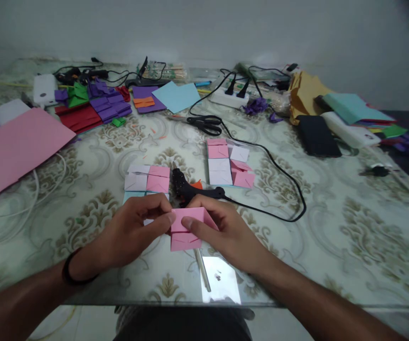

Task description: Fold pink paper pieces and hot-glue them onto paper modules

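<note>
Both my hands grip one folded pink paper piece above the near part of the table. My left hand pinches its left edge between thumb and forefinger. Across its upper face lies the thumb of my right hand, with the fingers behind the paper. Just beyond my hands rests a black glue gun with an orange trigger. Left of the gun is a panel of folded white, pink and blue paper squares, partly covered by my left hand. A second pink and white panel lies to the right.
Black scissors and a looping black cord lie past the panels. A glue stick is near the front edge. Pink sheets are at left, a power strip at the back, a black phone at right.
</note>
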`<state>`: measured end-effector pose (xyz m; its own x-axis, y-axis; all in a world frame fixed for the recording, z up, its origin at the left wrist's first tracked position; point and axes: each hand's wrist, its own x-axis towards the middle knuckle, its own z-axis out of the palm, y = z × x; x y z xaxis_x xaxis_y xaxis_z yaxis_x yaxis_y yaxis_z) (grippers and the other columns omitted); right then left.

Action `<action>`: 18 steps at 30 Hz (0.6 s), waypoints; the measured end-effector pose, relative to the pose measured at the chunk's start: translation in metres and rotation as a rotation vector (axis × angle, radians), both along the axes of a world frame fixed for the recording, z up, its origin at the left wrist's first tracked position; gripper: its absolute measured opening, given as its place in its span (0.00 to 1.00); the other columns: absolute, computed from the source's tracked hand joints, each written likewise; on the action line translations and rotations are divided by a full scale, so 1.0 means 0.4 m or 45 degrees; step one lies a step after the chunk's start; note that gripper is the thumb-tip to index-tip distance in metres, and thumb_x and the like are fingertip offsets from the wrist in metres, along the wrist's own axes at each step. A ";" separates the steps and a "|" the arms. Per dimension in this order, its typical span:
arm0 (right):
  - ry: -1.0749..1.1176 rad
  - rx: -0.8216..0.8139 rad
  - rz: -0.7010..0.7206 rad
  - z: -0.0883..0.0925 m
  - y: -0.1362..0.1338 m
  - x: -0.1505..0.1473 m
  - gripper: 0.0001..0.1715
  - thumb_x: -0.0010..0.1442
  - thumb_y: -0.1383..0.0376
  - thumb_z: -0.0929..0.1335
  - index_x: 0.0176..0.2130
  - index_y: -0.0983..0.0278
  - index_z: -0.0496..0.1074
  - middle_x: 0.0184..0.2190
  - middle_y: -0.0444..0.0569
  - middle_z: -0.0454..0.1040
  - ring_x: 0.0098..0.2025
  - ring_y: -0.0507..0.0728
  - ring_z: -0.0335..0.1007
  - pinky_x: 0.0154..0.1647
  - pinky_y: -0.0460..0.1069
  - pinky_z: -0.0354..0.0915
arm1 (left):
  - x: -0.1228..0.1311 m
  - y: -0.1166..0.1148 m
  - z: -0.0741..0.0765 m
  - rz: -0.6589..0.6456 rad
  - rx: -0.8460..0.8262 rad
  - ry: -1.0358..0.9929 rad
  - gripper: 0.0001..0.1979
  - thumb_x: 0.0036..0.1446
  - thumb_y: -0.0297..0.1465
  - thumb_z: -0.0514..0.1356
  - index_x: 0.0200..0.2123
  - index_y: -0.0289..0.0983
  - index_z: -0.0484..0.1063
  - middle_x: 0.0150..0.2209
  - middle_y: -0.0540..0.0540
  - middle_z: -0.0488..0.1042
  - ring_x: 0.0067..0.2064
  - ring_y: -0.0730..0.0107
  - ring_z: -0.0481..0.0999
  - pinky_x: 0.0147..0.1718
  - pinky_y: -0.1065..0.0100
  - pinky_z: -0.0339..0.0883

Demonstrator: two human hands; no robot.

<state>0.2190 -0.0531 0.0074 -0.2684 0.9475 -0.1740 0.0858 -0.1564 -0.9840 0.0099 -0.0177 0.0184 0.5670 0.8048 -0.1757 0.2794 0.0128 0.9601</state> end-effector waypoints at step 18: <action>-0.059 0.041 0.020 -0.009 0.000 -0.003 0.13 0.65 0.57 0.71 0.32 0.62 0.71 0.25 0.40 0.65 0.27 0.51 0.57 0.27 0.47 0.54 | 0.008 -0.005 -0.016 0.078 -0.090 -0.041 0.08 0.64 0.32 0.60 0.32 0.37 0.71 0.28 0.54 0.71 0.30 0.75 0.67 0.30 0.73 0.60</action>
